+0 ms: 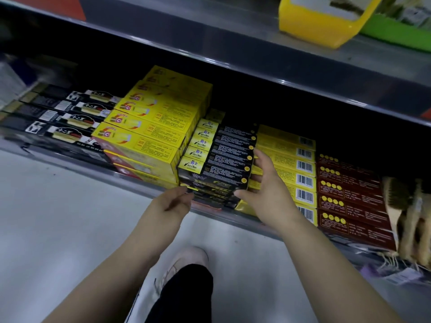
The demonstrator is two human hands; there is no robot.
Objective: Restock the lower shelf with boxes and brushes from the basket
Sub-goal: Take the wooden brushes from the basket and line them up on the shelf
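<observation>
The lower shelf (251,226) holds rows of boxes. In the middle stands a stack of black boxes with yellow ends (224,164). My left hand (172,201) touches the stack's front left corner with loosely bent fingers. My right hand (265,190) lies against the stack's right end, fingers straight and thumb at the front edge. Wooden brushes (405,217) lean at the shelf's right end. The basket is out of view.
Big yellow boxes (158,127) and black-and-white boxes (70,117) fill the shelf's left. Yellow barcode boxes (293,169) and dark red boxes (349,201) lie to the right. The upper shelf (303,68) overhangs, carrying a yellow bin (321,22). My shoe (186,262) stands on the grey floor.
</observation>
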